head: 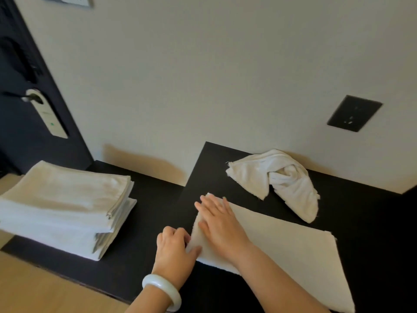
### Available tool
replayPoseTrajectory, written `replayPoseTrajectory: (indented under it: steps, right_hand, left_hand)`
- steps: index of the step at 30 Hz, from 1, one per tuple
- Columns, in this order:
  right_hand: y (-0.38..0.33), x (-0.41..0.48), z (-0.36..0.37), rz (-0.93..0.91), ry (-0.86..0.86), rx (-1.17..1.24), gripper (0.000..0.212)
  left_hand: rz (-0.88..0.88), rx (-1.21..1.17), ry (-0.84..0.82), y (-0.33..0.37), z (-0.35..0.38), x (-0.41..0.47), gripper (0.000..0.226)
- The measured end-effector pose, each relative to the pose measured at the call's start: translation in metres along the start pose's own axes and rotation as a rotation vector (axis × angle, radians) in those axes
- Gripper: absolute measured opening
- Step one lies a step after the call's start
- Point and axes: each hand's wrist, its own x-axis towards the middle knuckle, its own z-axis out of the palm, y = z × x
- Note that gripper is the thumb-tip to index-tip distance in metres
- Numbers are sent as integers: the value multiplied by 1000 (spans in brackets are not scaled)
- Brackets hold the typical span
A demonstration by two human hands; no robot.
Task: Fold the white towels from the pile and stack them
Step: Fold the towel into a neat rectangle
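A white towel (288, 251) lies spread flat on the black table (144, 224), running from the middle toward the lower right. My right hand (220, 222) presses flat on its left end with straight fingers. My left hand (174, 246), with a white bangle on the wrist, pinches the towel's left edge just beside it. A crumpled white towel (277, 181) sits at the back near the wall. A tall stack of folded white towels (65, 206) stands at the left end of the table.
A pale wall rises directly behind the table, with a dark socket plate (354, 113) at the right. A dark door with a handle and a hanging tag (46, 112) stands at the far left. Light wooden surface (38, 288) shows at the lower left.
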Motion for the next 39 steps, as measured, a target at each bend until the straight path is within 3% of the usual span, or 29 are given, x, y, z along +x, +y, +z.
replayPoseTrajectory:
  steps: [7, 11, 17, 19, 21, 23, 26, 28, 33, 39]
  right_hand:
    - [12, 5, 27, 95, -28, -105, 66]
    - [14, 7, 27, 89, -25, -84, 69]
    - [10, 5, 20, 93, -11, -17, 64]
    - [9, 5, 13, 143, 61, 215, 57]
    - [9, 1, 5, 291, 243, 411, 52]
    - [14, -10, 0, 449, 372, 354, 51]
    - [24, -40, 8, 525, 210, 119, 52]
    - [32, -59, 17, 488, 99, -10, 54]
    - [70, -103, 22, 500, 92, -34, 62]
    - [136, -180, 10, 791, 74, -91, 64]
  left_hand:
    - [-14, -60, -117, -4, -8, 3, 13]
    - [28, 156, -34, -15, -8, 1, 22]
    - [166, 249, 185, 6, -6, -6, 25]
    - [305, 271, 203, 21, 0, 2, 41]
    - [403, 290, 130, 39, 8, 18, 55]
    - [499, 419, 46, 54, 23, 35, 61]
    - [591, 650, -88, 53, 52, 47, 66]
    - [610, 795, -79, 43, 66, 48, 63]
    - [525, 727, -53, 38, 70, 54, 64]
    - [534, 687, -35, 40, 69, 50, 66]
